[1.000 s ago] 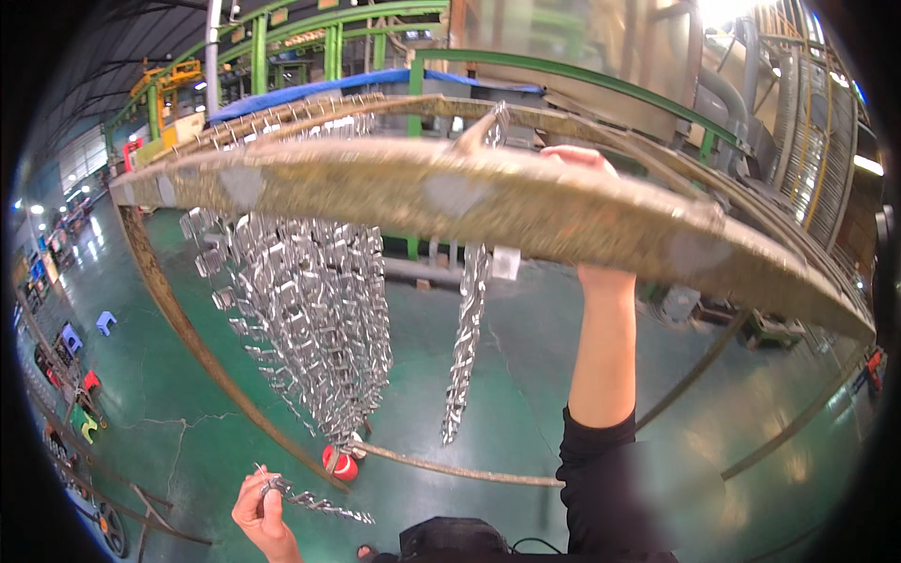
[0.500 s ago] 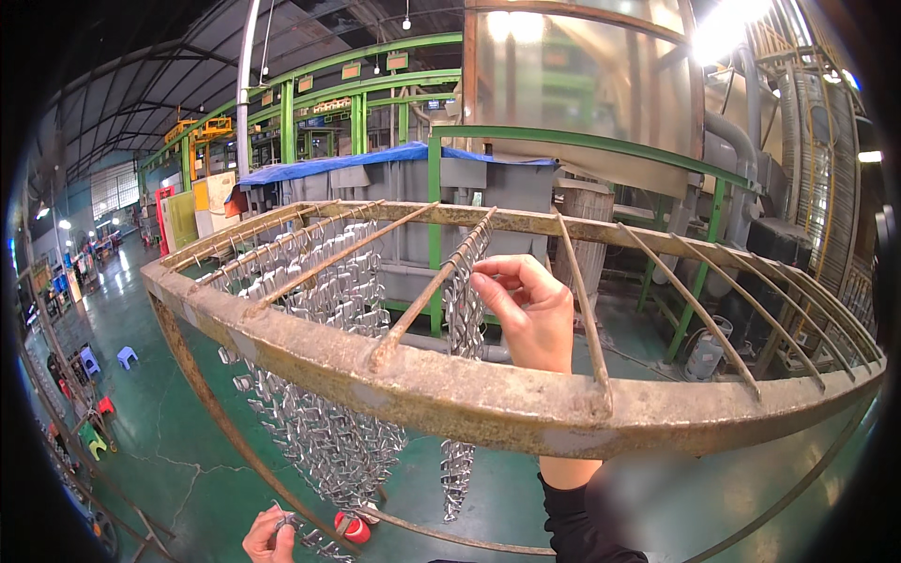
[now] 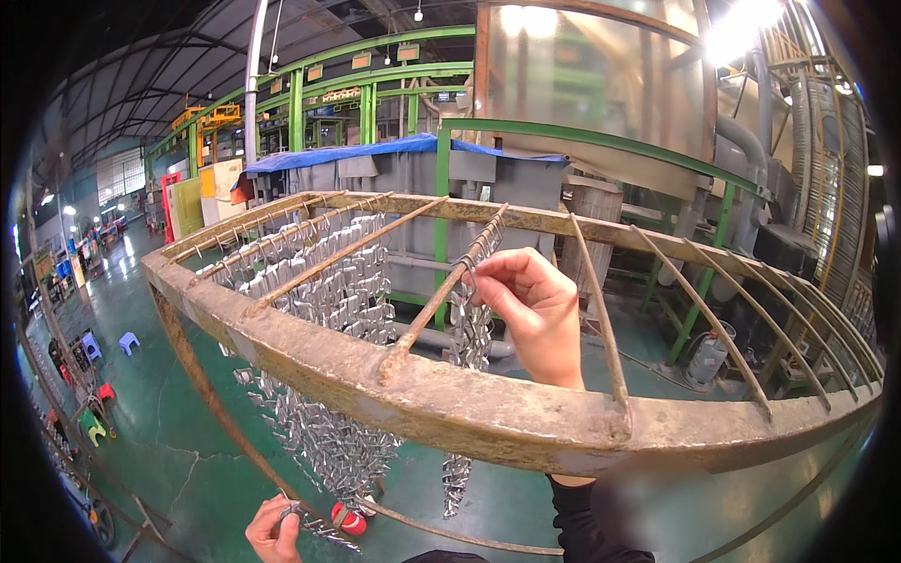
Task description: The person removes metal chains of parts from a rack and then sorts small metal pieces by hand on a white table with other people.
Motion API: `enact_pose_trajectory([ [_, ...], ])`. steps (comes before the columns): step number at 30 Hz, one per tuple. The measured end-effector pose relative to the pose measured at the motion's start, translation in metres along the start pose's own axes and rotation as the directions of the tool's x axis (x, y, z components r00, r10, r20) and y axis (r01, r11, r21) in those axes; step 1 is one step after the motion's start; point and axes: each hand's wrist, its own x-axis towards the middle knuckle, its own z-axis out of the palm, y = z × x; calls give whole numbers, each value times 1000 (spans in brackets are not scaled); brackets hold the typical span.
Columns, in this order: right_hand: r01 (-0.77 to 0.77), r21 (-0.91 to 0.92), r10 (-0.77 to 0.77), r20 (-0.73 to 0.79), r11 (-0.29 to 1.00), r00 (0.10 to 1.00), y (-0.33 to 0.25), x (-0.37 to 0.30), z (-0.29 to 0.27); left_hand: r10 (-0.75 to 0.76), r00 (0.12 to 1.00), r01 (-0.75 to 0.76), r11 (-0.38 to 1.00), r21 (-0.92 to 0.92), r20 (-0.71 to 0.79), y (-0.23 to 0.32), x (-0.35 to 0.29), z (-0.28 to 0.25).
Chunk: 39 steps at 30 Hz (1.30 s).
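The right hand (image 3: 537,317) is pinching the hanging strand (image 3: 472,340) at a bar (image 3: 425,319) between the rack's (image 3: 507,429) long edges; the left hand (image 3: 270,531) is gripping 1 loose strand (image 3: 324,534) below the near edge. Misseated hooks (image 3: 483,244) could be slipping, dropping strands.

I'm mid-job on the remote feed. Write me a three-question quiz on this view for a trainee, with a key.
1. Multiple choice: what does the left grip hold?
A) a hammer
B) a strand of shiny metal pieces
C) a glass bottle

2. True or false: the blue sheet is draped over the rusty frame.

3. Fill in: the right grip is at the top of strands hanging from a slim ____.

Key: 1. B. 2. False; the blue sheet lies behind the frame. 3. Rod.
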Motion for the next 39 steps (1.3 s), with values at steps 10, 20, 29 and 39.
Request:
enact_pose_trajectory([
  [10,-14,-223,28,60,975,998,-10,-3,-7,14,1000,-14,999,-31,-2,-5,-3,-1],
  [20,53,-372,-40,43,927,998,-24,-6,3,0,998,-4,998,-59,-59,6,-11,-3],
  [29,72,-310,-83,-22,948,996,-15,0,1,-20,995,13,997,-82,-95,10,-21,-10],
  [39,-6,-156,-4,-66,988,998,-28,-11,7,-79,972,60,994,-93,-221,-2,-37,-21],
])
